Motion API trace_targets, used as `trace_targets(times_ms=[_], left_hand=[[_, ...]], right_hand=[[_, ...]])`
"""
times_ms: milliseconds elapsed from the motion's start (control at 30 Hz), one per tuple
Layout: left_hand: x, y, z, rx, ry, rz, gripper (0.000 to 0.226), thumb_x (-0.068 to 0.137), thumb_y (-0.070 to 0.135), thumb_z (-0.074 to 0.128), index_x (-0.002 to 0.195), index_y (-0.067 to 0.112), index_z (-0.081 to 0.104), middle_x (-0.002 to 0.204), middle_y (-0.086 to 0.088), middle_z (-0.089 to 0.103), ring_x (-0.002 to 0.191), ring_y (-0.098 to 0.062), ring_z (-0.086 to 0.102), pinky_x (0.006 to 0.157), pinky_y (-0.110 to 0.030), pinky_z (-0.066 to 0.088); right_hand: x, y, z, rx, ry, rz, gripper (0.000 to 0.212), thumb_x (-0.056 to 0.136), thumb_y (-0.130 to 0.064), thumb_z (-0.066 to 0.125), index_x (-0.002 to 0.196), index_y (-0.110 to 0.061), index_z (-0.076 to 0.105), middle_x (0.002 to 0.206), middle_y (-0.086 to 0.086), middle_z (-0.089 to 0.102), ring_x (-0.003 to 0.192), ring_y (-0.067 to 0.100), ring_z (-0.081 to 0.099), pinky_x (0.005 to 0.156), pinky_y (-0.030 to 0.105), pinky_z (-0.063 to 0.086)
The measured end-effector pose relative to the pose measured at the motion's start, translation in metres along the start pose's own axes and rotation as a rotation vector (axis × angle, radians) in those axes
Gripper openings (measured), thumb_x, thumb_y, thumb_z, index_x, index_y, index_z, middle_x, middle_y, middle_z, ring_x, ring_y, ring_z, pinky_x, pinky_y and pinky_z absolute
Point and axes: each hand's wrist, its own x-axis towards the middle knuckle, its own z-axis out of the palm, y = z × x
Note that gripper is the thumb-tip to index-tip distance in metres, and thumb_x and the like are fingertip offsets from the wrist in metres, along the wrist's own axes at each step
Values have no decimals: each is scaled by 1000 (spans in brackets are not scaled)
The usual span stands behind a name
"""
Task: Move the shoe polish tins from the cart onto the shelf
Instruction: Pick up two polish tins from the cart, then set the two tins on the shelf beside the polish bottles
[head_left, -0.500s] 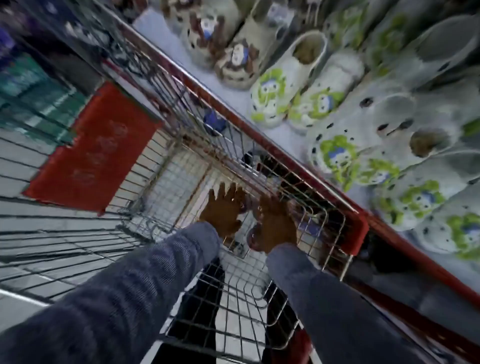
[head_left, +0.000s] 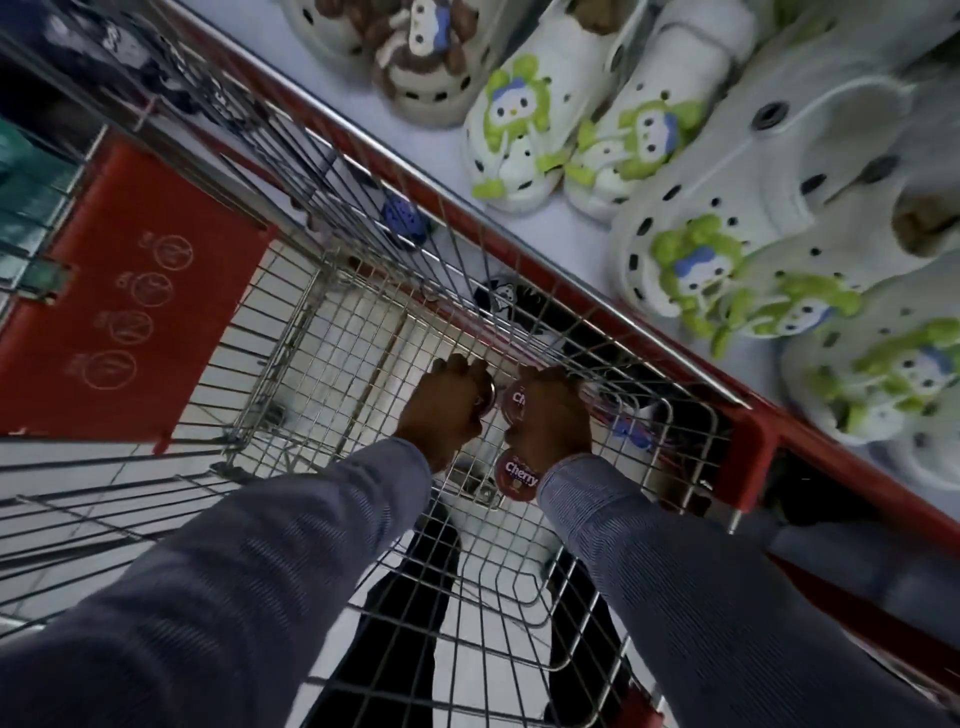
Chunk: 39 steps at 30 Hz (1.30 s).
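Both my hands reach down into the wire cart (head_left: 363, 291). My left hand (head_left: 441, 410) is curled, and a round tin's metal rim (head_left: 487, 399) shows at its fingertips. My right hand (head_left: 553, 415) is closed over a dark red shoe polish tin (head_left: 516, 402), whose white lettering is partly hidden. A second red tin marked "Cherry" (head_left: 517, 475) lies flat on the cart floor just under my right wrist. The white shelf (head_left: 436, 150) with a red front edge runs along the cart's right side.
Rows of white clogs with green and blue charms (head_left: 519, 130) fill the shelf. A red child-seat flap (head_left: 135, 291) hangs at the cart's left. Lower shelf goods show through the cart's right wall. Dark trouser legs and tiled floor show below the basket.
My fingers were spread over the cart floor; now both hands are curled around tins. The "Cherry" tin by my right wrist has come into plain sight.
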Motion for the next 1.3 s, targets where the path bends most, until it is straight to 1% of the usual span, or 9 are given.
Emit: trace_targets(times_ms=[200, 400, 567, 667, 767, 1000, 1067, 1167, 1300], left_hand=[[-56, 8, -70, -218, 212, -74, 67, 66, 30, 75, 126, 9, 55, 122, -13, 62, 116, -37, 59, 99, -46, 51], [-154, 50, -189, -328, 600, -38, 63, 58, 32, 79, 117, 18, 60, 110, -10, 68, 102, -33, 63, 87, -29, 45], [-216, 90, -299, -292, 769, 24, 70, 55, 25, 91, 120, 15, 66, 110, -1, 60, 103, -20, 60, 85, -18, 39], [-241, 121, -358, -265, 879, 91, 79, 53, 49, 74, 124, 14, 66, 111, 0, 59, 96, -17, 62, 84, -24, 45], [-251, 149, -398, -229, 943, 184, 73, 55, 58, 69, 122, 28, 63, 107, 10, 59, 90, -7, 59, 77, -10, 43], [-232, 237, -457, -264, 915, 444, 64, 57, 48, 77, 111, 41, 45, 86, 18, 71, 74, 8, 68, 58, -7, 50], [-211, 260, -464, -260, 898, 495, 65, 59, 40, 79, 110, 42, 39, 86, 17, 70, 73, 9, 67, 59, -7, 49], [-169, 293, -475, -239, 827, 476, 70, 59, 37, 79, 118, 29, 42, 102, 4, 66, 86, -10, 66, 72, -27, 54], [-110, 329, -488, -130, 751, 373, 77, 69, 34, 83, 128, 14, 39, 114, -9, 62, 107, -27, 62, 86, -36, 53]], right_hand=[[-57, -24, -81, 237, 24, -51, 79, 62, -25, 86, 131, -9, 50, 126, 15, 65, 119, 37, 62, 93, 45, 58], [-150, -56, -198, 319, 161, -239, 66, 55, -35, 87, 111, -12, 61, 111, 7, 71, 105, 27, 68, 85, 40, 58], [-226, -73, -313, 369, 393, -390, 65, 44, -43, 85, 102, -21, 68, 98, -2, 73, 91, 18, 70, 80, 35, 59], [-266, -73, -379, 349, 559, -462, 58, 45, -43, 84, 97, -22, 71, 97, -2, 72, 90, 15, 69, 81, 36, 59], [-295, -65, -425, 359, 670, -490, 60, 48, -39, 88, 105, -24, 71, 101, -4, 72, 94, 13, 68, 86, 33, 58], [-315, -15, -499, 401, 870, -327, 91, 49, -51, 83, 131, -24, 57, 127, -3, 65, 116, 17, 63, 101, 29, 51], [-303, -2, -515, 420, 902, -268, 86, 54, -39, 86, 133, -22, 53, 129, 1, 65, 118, 21, 62, 99, 31, 51], [-277, 16, -537, 433, 877, -171, 85, 62, -26, 87, 136, -15, 46, 130, 10, 64, 120, 28, 62, 97, 36, 54], [-240, 29, -551, 422, 803, -50, 75, 74, -27, 82, 133, -8, 41, 129, 18, 62, 121, 34, 61, 96, 37, 55]])
